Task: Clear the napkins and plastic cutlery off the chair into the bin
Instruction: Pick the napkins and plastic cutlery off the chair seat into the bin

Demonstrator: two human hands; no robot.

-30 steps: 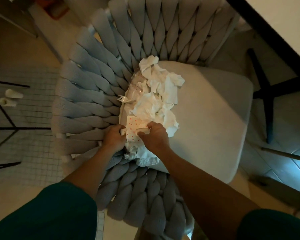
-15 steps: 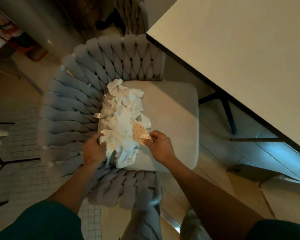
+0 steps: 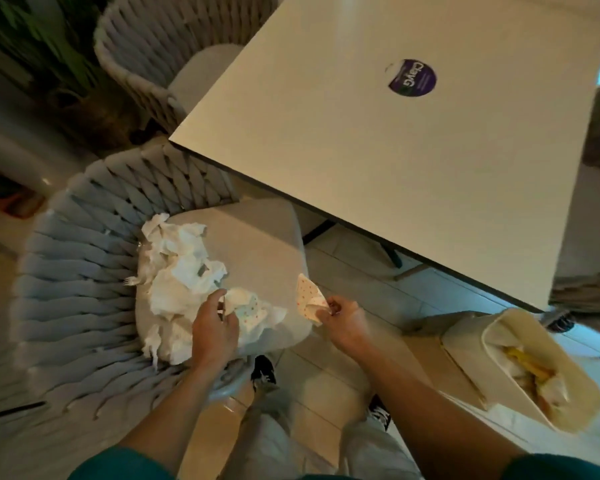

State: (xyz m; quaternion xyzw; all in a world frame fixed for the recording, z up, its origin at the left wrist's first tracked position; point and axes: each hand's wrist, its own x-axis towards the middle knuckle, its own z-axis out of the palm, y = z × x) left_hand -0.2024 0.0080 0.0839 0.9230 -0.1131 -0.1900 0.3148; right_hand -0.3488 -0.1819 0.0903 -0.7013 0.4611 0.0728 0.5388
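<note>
1 napkin (image 3: pixel 308 299) in right grip (image 3: pixel 340 315)

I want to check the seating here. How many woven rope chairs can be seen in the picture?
2. One woven chair is at lower left, carrying the napkin pile. The second chair stands at the top, beyond the table corner. Others may be hidden at the blurred right edge.

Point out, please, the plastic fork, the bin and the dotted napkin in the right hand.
plastic fork (image 3: pixel 131 281): head view, on its tines.
bin (image 3: pixel 584 386): head view, on its rim.
dotted napkin (image 3: pixel 308 296): head view, on its spotted face.
</note>
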